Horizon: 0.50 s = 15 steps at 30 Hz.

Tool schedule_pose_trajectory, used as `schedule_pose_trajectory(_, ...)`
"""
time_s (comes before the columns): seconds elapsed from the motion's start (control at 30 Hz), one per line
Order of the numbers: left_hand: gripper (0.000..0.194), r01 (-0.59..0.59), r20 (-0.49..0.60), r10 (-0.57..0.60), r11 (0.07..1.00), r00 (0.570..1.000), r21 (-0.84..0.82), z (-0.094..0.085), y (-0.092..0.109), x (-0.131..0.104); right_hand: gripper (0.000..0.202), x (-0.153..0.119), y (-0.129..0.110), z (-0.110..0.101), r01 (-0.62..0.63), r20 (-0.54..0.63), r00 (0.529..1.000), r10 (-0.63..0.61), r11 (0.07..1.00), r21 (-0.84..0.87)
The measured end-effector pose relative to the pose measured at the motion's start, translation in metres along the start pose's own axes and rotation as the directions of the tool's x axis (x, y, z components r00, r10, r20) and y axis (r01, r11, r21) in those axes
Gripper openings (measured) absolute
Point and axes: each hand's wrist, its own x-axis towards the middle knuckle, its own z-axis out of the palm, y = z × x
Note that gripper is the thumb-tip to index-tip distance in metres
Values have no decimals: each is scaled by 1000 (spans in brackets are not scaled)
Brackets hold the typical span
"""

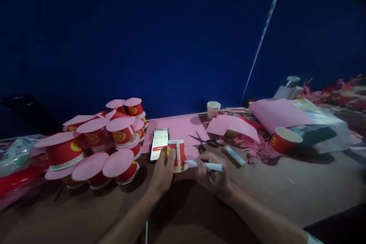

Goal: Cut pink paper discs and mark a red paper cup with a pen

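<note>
My left hand [165,167] is closed round a small red paper cup [180,153] with gold print and a white band, held over the table. In my right hand [213,175] is a white pen [210,166], probably a marker or glue pen; its tip is at the cup's right side. Just behind the cup lies a lit phone [159,145] on a pink paper sheet [178,125]. Black-handled scissors [203,143] rest a little beyond my right hand. To their right lies a pale capped tube [234,155].
Several red cups with pink paper discs [94,129] are stacked on the left. On the right are an upturned-free red cup [286,141], pink paper [278,112], pink shreds [259,150] and a clear plastic bag [331,133]. A white cup [213,109] stands by the blue partition [171,45].
</note>
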Motion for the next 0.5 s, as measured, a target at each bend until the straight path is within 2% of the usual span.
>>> schedule_pose_trajectory(0.2,44,29,4,-30,1000,1000,11,0,-1,-1,14,3,0,-1,-24,-48,999,23,1000,-10)
schedule_pose_trajectory(0.4,42,-6,8,6,999,1000,47,-1,-1,-1,16,1,0,0,-15,7,1000,15,1000,12)
schedule_pose_trajectory(0.5,41,-4,2,4,1000,1000,30,0,0,-1,16,0,1,0,-41,-30,999,40,999,-14)
